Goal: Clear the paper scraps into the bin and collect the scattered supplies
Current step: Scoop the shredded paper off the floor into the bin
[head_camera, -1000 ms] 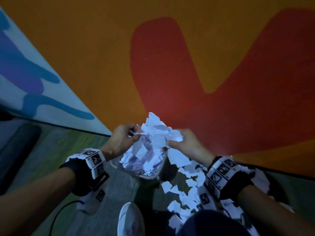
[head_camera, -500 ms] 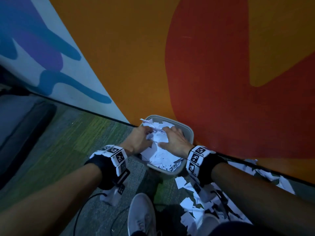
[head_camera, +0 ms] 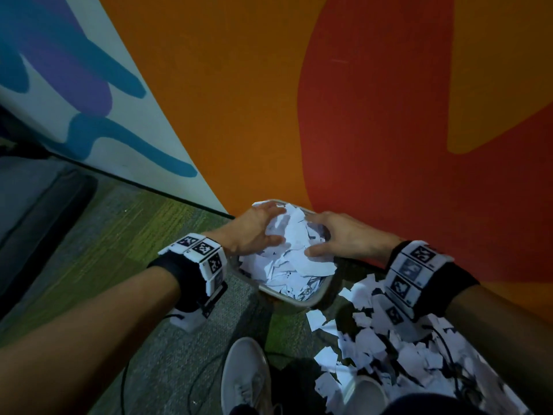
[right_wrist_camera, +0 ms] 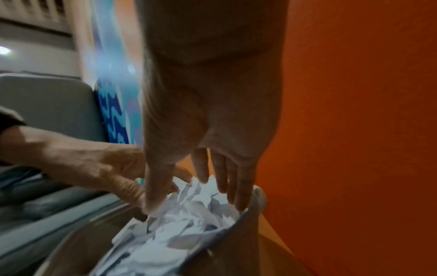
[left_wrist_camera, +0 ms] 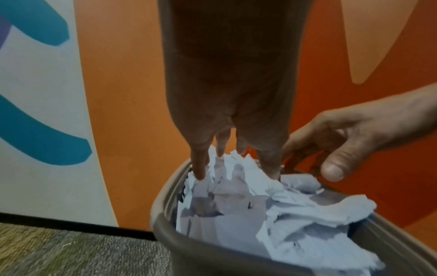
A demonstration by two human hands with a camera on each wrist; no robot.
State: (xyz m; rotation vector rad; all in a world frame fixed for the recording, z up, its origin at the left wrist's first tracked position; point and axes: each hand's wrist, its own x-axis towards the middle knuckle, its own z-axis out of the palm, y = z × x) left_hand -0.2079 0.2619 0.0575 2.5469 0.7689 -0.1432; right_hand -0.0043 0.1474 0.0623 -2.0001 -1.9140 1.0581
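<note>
Nearest the camera, a white shoe [head_camera: 245, 375] on the carpet [head_camera: 149, 339]; right of it a big spread of loose paper scraps [head_camera: 389, 348] on the floor, just beside the bin's near right corner and running under the right forearm; a thin black cable [head_camera: 191, 381] trails across the carpet by the shoe.

Next out, the grey plastic bin [head_camera: 291, 299]; it stands on the carpet against the wall, heaped with white scraps [head_camera: 287, 265] to the rim and a bit over it.

Over the heap, left hand [head_camera: 254, 229] with fingers [left_wrist_camera: 198, 168] straight and spread, tips pushed into the paper at the bin's far left side; gripping nothing, open and pressing; right hand [head_camera: 341, 235] likewise open, fingers [right_wrist_camera: 241, 194] extended down onto the scraps at the far right rim, thumb loosely bent, pinching nothing that I can see.

Step, as I judge it: a load is dropped in and both hands are tamping it down; scrap clearing maybe half done, given the pile left on the floor; no supplies in view, so that part is not begun as far as these views show.

Next move calls for lifting both hands clear without dragging paper over the rim, then scooping the floor pile with cupped hands; bin is near full, so more pressing is likely needed.

Farthest, the painted wall [head_camera: 299, 100], orange and red, blue and purple on white at left.
</note>
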